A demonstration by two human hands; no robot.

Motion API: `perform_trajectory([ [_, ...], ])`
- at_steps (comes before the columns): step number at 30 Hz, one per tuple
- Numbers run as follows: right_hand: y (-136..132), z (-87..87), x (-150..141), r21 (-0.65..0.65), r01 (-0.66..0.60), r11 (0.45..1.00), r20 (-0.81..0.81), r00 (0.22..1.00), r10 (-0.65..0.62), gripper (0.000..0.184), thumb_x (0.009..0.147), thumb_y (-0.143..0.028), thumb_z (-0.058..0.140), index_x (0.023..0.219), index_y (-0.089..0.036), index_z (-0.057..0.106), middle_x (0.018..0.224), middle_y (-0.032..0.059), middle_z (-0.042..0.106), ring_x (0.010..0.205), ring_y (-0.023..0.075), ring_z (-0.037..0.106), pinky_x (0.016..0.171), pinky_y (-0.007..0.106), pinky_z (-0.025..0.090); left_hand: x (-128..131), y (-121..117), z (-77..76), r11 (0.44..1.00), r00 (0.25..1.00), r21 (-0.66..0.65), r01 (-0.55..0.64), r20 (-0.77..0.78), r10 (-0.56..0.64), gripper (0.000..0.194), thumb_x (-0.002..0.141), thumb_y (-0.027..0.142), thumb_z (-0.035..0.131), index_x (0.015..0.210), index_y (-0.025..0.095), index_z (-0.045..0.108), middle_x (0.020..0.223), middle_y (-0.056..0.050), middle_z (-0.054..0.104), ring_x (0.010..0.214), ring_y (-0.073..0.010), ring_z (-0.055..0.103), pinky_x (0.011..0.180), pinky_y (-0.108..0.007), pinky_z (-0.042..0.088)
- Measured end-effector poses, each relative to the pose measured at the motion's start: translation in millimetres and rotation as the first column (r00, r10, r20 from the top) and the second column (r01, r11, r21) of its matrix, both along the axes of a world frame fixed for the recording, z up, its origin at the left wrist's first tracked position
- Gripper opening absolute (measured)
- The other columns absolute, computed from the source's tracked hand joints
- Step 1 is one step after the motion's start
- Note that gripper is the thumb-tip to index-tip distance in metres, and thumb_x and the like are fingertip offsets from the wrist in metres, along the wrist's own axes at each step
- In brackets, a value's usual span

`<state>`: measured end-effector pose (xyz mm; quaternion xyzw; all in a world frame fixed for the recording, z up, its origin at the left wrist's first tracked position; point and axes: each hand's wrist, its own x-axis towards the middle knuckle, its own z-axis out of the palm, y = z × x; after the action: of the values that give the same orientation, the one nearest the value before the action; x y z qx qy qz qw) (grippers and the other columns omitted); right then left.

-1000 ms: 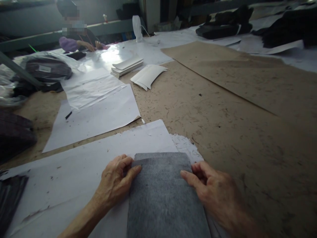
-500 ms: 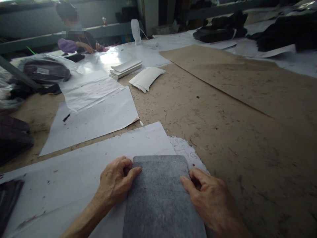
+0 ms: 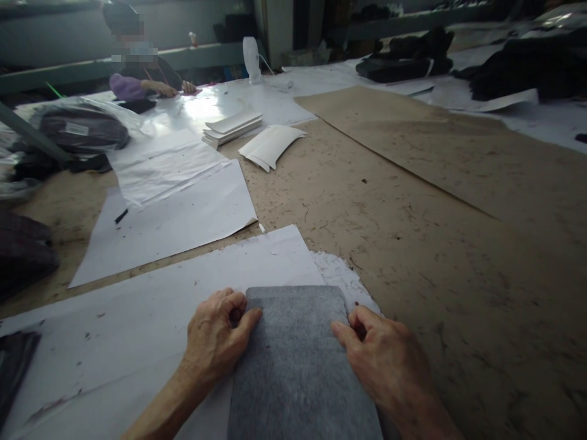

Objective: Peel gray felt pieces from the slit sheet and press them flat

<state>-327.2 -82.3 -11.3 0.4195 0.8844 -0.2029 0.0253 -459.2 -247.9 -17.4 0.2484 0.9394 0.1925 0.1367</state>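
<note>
A grey, felt-like piece of fabric (image 3: 298, 373) lies at the front of the table, its rounded upper corners pointing away from me. My left hand (image 3: 220, 330) pinches its left edge near the top, thumb on the upper face and fingers curled at the side. On the opposite edge, slightly lower, my right hand (image 3: 376, 348) grips the fabric the same way. White paper (image 3: 160, 324) spreads under the fabric and to its left. Whether the grey piece is one layer or several I cannot tell.
Brown paper (image 3: 413, 244) with scattered lint covers the right side. White card pieces (image 3: 270, 146) lie ahead, beside a stack of white cards (image 3: 233, 128). A plastic-wrapped dark bundle (image 3: 82, 128) is at left, dark cloth (image 3: 408, 58) at back right. A co-worker (image 3: 147, 73) sits at the far side.
The line across the grey fabric just below its top edge has faded, so the top looks more even. My right hand has shifted slightly left and up; my left hand is nearly still.
</note>
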Motion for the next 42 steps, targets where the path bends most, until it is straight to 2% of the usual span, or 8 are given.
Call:
perform_trajectory([
  [6, -3.0, -4.9, 3.1, -0.036, 0.083, 0.996, 0.006, 0.997, -0.083, 0.016, 0.07, -0.04, 0.053, 0.065, -0.025, 0.05, 0.056, -0.0024, 0.059, 0.054, 0.0179, 0.056, 0.053, 0.028, 0.036, 5.3, 4.3, -0.1, 0.993, 0.993, 0.038, -0.113, -0.016, 0.113, 0.021, 0.071, 0.031, 0.055, 0.057, 0.02, 0.043, 0.064, 0.001, 0.049, 0.067, -0.0171, 0.047, 0.065, -0.03, 0.034],
  [12, 1.6, -14.6, 17.0, 0.078, 0.166, 0.983, -0.26, 0.955, -0.14, 0.036, 0.066, -0.05, 0.055, 0.086, -0.021, 0.056, 0.076, 0.0059, 0.066, 0.06, 0.0219, 0.062, 0.052, 0.032, 0.044, 11.9, -9.4, -7.0, 0.91, 0.967, 0.344, -0.23, -0.023, 0.253, 0.018, 0.075, 0.032, 0.058, 0.087, 0.019, 0.055, 0.081, -0.001, 0.055, 0.074, -0.0162, 0.052, 0.068, -0.03, 0.043],
  [17, 9.0, -4.5, 37.8, 0.265, 0.015, 0.964, -0.437, 0.893, 0.106, 0.025, 0.081, -0.045, 0.045, 0.081, -0.024, 0.059, 0.076, 0.0004, 0.067, 0.057, 0.0159, 0.061, 0.052, 0.029, 0.046, 27.3, -32.6, -5.8, 0.905, 0.971, 0.421, 0.058, -0.233, 0.046, 0.021, 0.082, 0.023, 0.054, 0.102, 0.021, 0.056, 0.096, -0.003, 0.058, 0.085, -0.0152, 0.053, 0.074, -0.029, 0.046],
  [21, -1.8, -3.0, 50.5, 0.489, -0.238, 0.839, -0.407, 0.789, 0.46, 0.018, 0.087, -0.031, 0.045, 0.092, -0.021, 0.059, 0.081, 0.0015, 0.066, 0.074, 0.0158, 0.061, 0.072, 0.029, 0.046, 46.9, -43.4, -4.7, 0.902, 0.881, 0.264, 0.342, -0.423, -0.21, 0.034, 0.08, 0.013, 0.054, 0.114, 0.017, 0.053, 0.11, -0.008, 0.057, 0.101, -0.0198, 0.05, 0.086, -0.035, 0.043],
  [24, -11.1, -12.6, 57.8, 0.556, -0.373, 0.743, -0.348, 0.707, 0.616, 0.02, 0.086, -0.025, 0.05, 0.102, -0.016, 0.059, 0.089, 0.0051, 0.065, 0.083, 0.0176, 0.058, 0.08, 0.031, 0.043, 58.3, -48.3, -8.8, 0.888, 0.817, 0.181, 0.423, -0.5, -0.287, 0.039, 0.078, 0.01, 0.055, 0.117, 0.012, 0.051, 0.116, -0.013, 0.055, 0.107, -0.0238, 0.047, 0.087, -0.039, 0.041],
  [30, -11.7, -31.6, 67.4, 0.61, -0.439, 0.659, -0.259, 0.676, 0.69, 0.022, 0.083, -0.024, 0.053, 0.101, -0.017, 0.064, 0.096, 0.0067, 0.063, 0.086, 0.0197, 0.058, 0.08, 0.035, 0.043, 65.1, -54.6, -20.3, 0.888, 0.778, 0.128, 0.442, -0.547, -0.308, 0.043, 0.077, 0.01, 0.057, 0.119, 0.009, 0.051, 0.122, -0.016, 0.051, 0.109, -0.0274, 0.045, 0.088, -0.043, 0.04],
  [38, -5.3, -32.6, 67.6, 0.669, -0.471, 0.575, -0.212, 0.62, 0.755, 0.023, 0.082, -0.021, 0.054, 0.101, -0.017, 0.064, 0.097, 0.0053, 0.066, 0.086, 0.0207, 0.059, 0.08, 0.035, 0.043, 64.1, -53.3, -15.0, 0.882, 0.786, 0.158, 0.444, -0.541, -0.299, 0.04, 0.076, 0.008, 0.056, 0.117, 0.007, 0.053, 0.118, -0.016, 0.053, 0.108, -0.027, 0.045, 0.086, -0.042, 0.04],
  [42, -12.9, -22.4, 63.9, 0.633, -0.437, 0.639, -0.253, 0.663, 0.704, 0.028, 0.08, -0.023, 0.058, 0.106, -0.014, 0.062, 0.102, 0.0048, 0.066, 0.092, 0.0217, 0.057, 0.082, 0.034, 0.043, 64.9, -50.8, -11.2, 0.87, 0.759, 0.113, 0.48, -0.552, -0.347, 0.043, 0.077, 0.008, 0.055, 0.119, 0.006, 0.05, 0.119, -0.016, 0.053, 0.108, -0.0277, 0.046, 0.087, -0.043, 0.038],
])
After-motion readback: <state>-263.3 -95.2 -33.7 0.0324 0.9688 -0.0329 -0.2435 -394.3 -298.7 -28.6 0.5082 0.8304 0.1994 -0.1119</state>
